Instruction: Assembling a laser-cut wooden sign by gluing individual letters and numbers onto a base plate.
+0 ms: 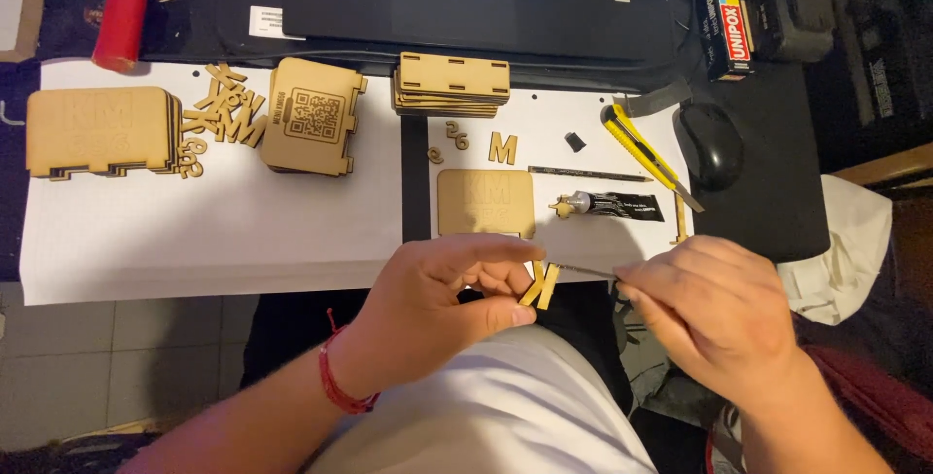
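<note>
— Letter (540,285) pinched in left hand (442,304), just before the body; thin rod (583,271) gripped in right hand (714,311), tip touching the letter.
— Could slip and snap a thin leg if pressed hard. Glue tube (617,206) lying beyond the right hand, uncapped perhaps; might ooze.

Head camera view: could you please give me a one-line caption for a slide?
Left hand pinches a wooden letter K while the right hand works it with a thin tool.
</note>
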